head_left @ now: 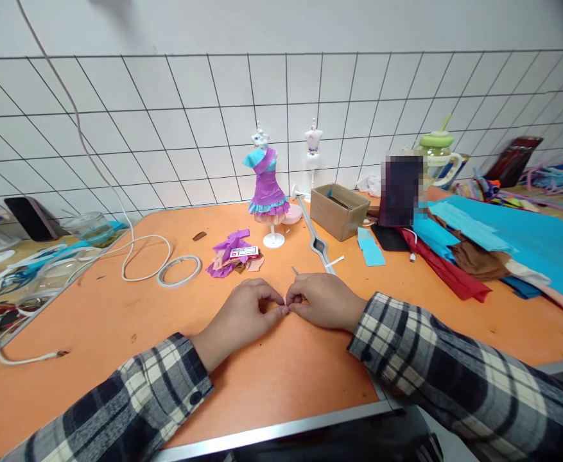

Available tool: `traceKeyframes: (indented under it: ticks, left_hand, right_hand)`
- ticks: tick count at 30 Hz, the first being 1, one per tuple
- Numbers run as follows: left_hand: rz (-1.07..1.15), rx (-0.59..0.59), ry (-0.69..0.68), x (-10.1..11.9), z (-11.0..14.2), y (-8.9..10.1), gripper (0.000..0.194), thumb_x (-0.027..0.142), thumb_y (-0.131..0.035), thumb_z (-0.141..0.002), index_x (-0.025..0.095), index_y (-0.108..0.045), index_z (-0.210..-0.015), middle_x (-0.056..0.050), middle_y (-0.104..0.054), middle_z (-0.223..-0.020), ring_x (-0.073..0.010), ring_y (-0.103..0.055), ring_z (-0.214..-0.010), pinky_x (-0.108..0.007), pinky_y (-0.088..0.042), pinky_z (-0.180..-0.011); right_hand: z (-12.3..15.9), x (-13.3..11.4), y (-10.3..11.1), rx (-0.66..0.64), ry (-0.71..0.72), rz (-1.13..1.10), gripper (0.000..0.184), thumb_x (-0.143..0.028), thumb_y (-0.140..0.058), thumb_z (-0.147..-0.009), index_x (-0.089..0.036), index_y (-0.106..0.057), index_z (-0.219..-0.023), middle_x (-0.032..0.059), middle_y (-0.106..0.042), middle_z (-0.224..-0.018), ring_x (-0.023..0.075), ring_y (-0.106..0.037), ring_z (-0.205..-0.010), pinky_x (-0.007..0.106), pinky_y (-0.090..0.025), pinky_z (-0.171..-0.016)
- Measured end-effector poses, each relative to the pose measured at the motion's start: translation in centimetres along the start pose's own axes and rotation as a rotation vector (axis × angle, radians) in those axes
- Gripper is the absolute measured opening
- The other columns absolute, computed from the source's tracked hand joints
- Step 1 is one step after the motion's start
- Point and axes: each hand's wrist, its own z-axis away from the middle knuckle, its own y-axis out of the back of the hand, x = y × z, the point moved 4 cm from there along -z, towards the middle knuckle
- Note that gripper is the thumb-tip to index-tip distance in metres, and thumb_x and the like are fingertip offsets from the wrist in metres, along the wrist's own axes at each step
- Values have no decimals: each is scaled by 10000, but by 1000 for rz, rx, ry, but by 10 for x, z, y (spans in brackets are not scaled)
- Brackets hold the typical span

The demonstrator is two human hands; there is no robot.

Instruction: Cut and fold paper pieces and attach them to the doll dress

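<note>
My left hand point(252, 309) and my right hand point(323, 299) meet low over the orange table point(165, 340), thumbs and fingers pinched together. Whatever lies between the fingertips is too small to make out. A thin grey tip point(294, 270) shows just beyond my right hand's fingers; its kind is unclear. Beyond my left hand lies a pile of purple and tan paper scraps point(223, 253) with a small red-and-white box point(244, 253) on top. Behind them a small dress form point(272, 239) stands upright, wearing a purple and blue layered paper dress point(266, 186).
A roll of tape point(179, 271) and a white cable point(124, 256) lie left. At the back are a bare dress form point(312, 142), a pink bowl point(292, 214) and a cardboard box point(339, 213). Right are a propped phone point(401, 192), coloured paper point(541, 224) and a lidded jug point(435, 157).
</note>
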Motion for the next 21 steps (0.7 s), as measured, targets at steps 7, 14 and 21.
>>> traceKeyframes:
  ticks: [7,14,21]
  left_hand:
    - [-63,-1,31,0,-2,-2,186,134,-585,-746,221,-735,-815,-31,-708,-853,-196,-628,-814,-303,-466,-756]
    - [6,-13,11,2,-1,1,138,217,-621,-782,220,-752,-825,-39,-705,-844,-189,-626,-802,-299,-470,-749]
    - [-11,-22,59,-2,-2,-4,136,204,-605,-767,229,-734,-801,-29,-697,-849,-187,-620,-792,-297,-463,-736]
  right_hand:
    - [-1,-1,-2,-2,26,36,136,-198,-570,-846,-218,-705,-847,16,-683,-872,156,-606,-828,257,-350,-645]
    - [0,-2,1,5,28,88,124,-226,-575,-860,-215,-698,-855,23,-679,-879,158,-605,-814,261,-342,-630]
    - [0,-1,-1,-9,26,66,131,-214,-570,-856,-222,-701,-854,19,-678,-875,158,-609,-823,260,-343,-633]
